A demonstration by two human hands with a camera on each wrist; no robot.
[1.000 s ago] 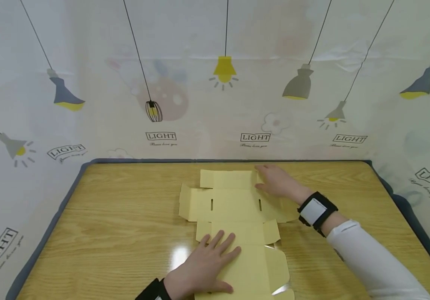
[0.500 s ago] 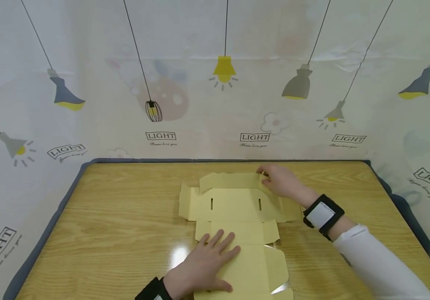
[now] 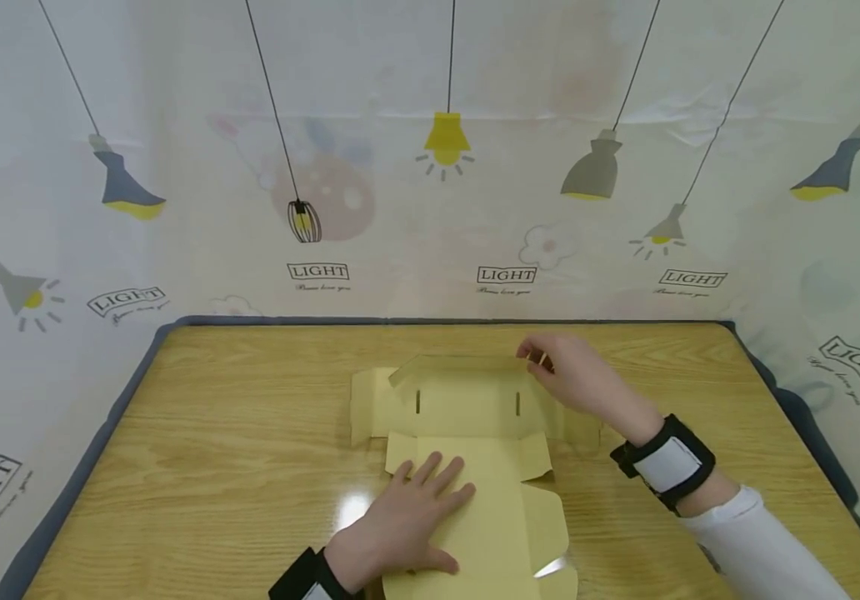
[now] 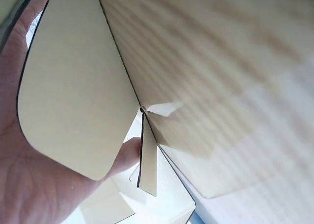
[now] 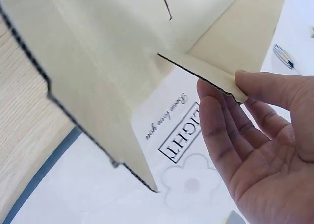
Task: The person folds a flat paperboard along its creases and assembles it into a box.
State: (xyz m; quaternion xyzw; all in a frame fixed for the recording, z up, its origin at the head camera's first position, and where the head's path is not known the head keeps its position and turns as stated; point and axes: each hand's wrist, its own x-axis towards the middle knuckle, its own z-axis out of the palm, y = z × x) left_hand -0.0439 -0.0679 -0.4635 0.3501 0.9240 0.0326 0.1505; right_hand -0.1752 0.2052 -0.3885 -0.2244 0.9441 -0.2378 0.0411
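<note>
An unfolded yellow cardboard box blank (image 3: 486,533) lies on the wooden table, with two narrow slots in its far panel. My left hand (image 3: 407,517) rests on its near panel, fingers spread. Beyond the slots, the far flap (image 3: 467,362) stands folded up. At that flap's right end, my right hand (image 3: 576,375) pinches a small corner tab (image 5: 208,77) between thumb and fingers, as the right wrist view shows. A rounded side flap (image 4: 73,87) covers part of the left hand in the left wrist view.
The wooden table (image 3: 212,467) has a dark edge along its back and sides. Behind it hangs a pale backdrop (image 3: 400,192) printed with lamps and the word LIGHT.
The far flap has gone from lying flat to standing up toward me. My right hand now pinches its corner tab and has turned at the wrist. The left hand stays put.
</note>
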